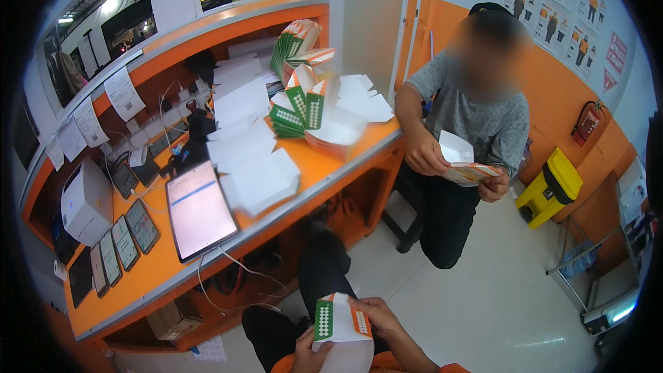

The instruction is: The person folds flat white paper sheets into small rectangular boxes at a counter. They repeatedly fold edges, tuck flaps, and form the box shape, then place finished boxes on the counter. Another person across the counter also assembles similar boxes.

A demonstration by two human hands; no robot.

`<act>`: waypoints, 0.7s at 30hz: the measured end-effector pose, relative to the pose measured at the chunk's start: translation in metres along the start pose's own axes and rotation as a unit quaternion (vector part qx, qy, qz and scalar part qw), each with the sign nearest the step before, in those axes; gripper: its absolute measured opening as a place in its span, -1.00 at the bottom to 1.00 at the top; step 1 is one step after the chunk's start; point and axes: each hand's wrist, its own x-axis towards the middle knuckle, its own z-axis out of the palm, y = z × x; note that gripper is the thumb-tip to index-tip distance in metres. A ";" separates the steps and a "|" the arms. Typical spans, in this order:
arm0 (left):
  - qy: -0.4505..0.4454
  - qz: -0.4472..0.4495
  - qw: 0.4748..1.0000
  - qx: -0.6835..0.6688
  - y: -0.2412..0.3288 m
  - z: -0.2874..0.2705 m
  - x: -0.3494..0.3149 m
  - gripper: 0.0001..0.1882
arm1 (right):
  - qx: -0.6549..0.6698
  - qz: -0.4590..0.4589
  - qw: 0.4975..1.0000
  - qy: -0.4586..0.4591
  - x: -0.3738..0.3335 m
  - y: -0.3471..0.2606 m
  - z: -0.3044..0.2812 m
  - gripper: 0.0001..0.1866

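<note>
Over my lap I hold a partly folded cardboard food box [343, 331], white inside with green and orange printed side flaps. My left hand [311, 354] is closed on its lower left side. My right hand [375, 316] grips the upper right edge, fingers wrapped behind the card. To the front right, a seated person [469, 107] in a grey shirt holds another box [458, 155] in both hands. On the orange counter [324, 179] stand several folded boxes [314, 107] in a stack, beside flat white box blanks [259, 179].
A tablet [200, 212] lies at the counter's front edge, its white cable [242, 269] hanging down. Left of it are several phones [124, 242] and a white printer [86, 202]. A yellow bin [552, 186] and a fire extinguisher [587, 123] are along the right wall.
</note>
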 end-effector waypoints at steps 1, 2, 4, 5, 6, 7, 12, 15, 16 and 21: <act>0.012 0.080 0.997 0.006 -0.002 -0.001 0.001 -0.69 | -0.004 0.059 0.998 -0.020 0.005 0.005 -0.004 -0.52; 0.054 0.107 0.991 0.066 -0.003 -0.001 0.002 -0.69 | 0.000 0.130 0.990 -0.050 0.010 0.009 -0.007 -0.50; 0.132 0.152 0.962 0.187 -0.004 -0.004 0.003 -0.69 | -0.006 0.145 0.987 -0.076 0.017 0.019 -0.012 -0.45; 0.127 0.124 0.979 0.104 -0.003 -0.004 0.005 -0.69 | 0.012 0.159 0.984 -0.085 0.018 0.022 -0.014 -0.45; 0.120 0.096 0.988 0.020 -0.001 -0.004 0.006 -0.69 | 0.030 0.162 0.983 -0.086 0.017 0.025 -0.013 -0.45; 0.112 0.068 0.989 -0.063 0.002 -0.004 0.007 -0.69 | 0.048 0.165 0.981 -0.086 0.016 0.027 -0.011 -0.46; 0.094 0.051 0.994 0.007 0.037 -0.009 0.016 -0.73 | 0.189 0.042 0.979 -0.070 0.004 -0.006 -0.003 -0.51; 0.182 0.077 0.980 -0.010 0.067 -0.005 0.043 -0.72 | 0.120 -0.135 0.971 -0.154 -0.008 -0.059 -0.012 -0.57; 0.222 0.103 0.969 -0.033 0.078 -0.003 0.055 -0.70 | 0.032 -0.208 0.968 -0.133 -0.016 -0.074 -0.011 -0.59; 0.249 0.228 0.941 -0.006 0.137 0.007 0.119 -0.70 | -0.383 -0.446 0.808 0.028 -0.045 -0.128 0.016 -0.88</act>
